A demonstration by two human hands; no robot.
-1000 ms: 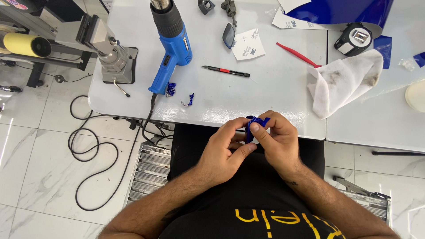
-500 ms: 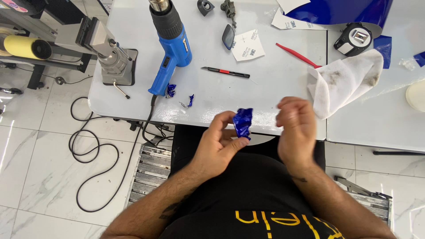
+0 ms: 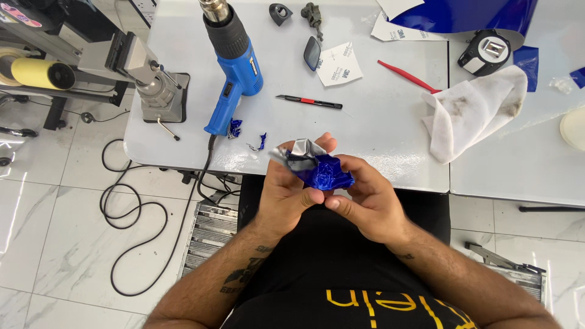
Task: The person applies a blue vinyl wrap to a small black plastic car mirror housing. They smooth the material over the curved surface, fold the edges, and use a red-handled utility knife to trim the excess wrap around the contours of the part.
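Both my hands meet at the near edge of a white table (image 3: 378, 128). My left hand (image 3: 292, 189) grips a crumpled piece of blue film (image 3: 323, 172) with a silvery backing showing at its upper left. My right hand (image 3: 368, 204) pinches the same crumpled film from the right and below, thumb pointing left. The film is held just above my lap, in front of the table edge.
On the table lie a blue heat gun (image 3: 234, 67), a black and red utility knife (image 3: 308, 102), a red plastic tool (image 3: 407, 76), a dirty white cloth (image 3: 472, 113), small blue film scraps (image 3: 234, 128) and a blue sheet (image 3: 469, 15). A black cable (image 3: 131, 213) loops on the tiled floor.
Half a second ago my hands were apart, the left alone holding the blue film; now the right hand has come back onto it and the wad looks bigger, silver side exposed.
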